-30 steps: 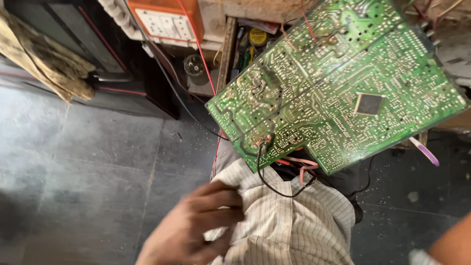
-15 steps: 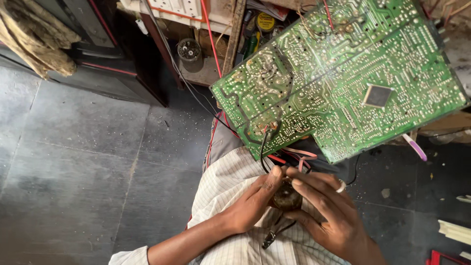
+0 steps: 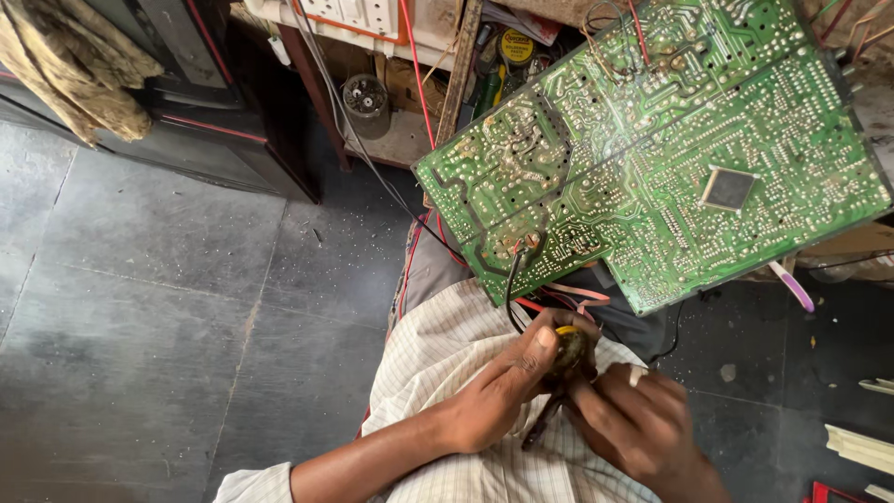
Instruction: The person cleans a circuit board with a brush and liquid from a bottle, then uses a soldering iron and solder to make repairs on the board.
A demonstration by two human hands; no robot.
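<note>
Seen from above, two bare hands meet over the person's lap, just below a large green circuit board (image 3: pixel 652 158). The left hand (image 3: pixel 498 396) curls around a small dark, rounded component (image 3: pixel 570 349) with a yellow tip, thumb pressed on top and fingers closed beneath it. The right hand (image 3: pixel 643 424) is closed against the same part from the other side, its fingers bunched; the hand is slightly blurred, so the exact grip is hard to tell. A pale ring or tape band shows on one right finger.

A black wire (image 3: pixel 510 289) runs from the component up to the lower left corner of the board, where it joins near a cluster of solder points. Red and pink wires (image 3: pixel 568 298) trail from the board's lower edge, just above the hands. The board lies solder side up, tilted, with a square black chip (image 3: pixel 727 188) toward its right side.

Judging from this, the work goes best with the part held steady by the left hand while the right does the fine turning or pulling, keeping slack in the black wire so the solder joint on the board is not strained.

Left of the board lies a grey stone floor (image 3: pixel 168 307). Above the board's left corner, a cluttered shelf (image 3: pixel 400 140) holds a small round can (image 3: pixel 365 96).
</note>
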